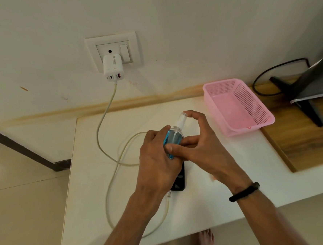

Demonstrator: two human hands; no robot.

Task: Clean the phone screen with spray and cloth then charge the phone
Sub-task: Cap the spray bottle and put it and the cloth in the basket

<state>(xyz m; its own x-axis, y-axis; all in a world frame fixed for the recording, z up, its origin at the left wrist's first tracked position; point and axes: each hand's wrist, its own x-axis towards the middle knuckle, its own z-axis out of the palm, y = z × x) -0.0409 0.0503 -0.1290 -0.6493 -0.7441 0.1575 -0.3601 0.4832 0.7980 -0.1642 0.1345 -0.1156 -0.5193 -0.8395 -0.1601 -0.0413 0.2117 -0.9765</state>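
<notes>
Phone (pixel 179 180), flat black slab under clear blue-filled spray bottle (pixel 174 138).

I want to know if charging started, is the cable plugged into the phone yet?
No, the cable plug lies loose on the table beside the phone.

Hidden and cut-off parts

Both hands cover most of the phone (pixel 179 180), leaving only its near end visible; the left hand (pixel 157 158) hides the spray bottle's (pixel 174 140) lower body; the monitor (pixel 313 79) runs off the right edge.
</notes>
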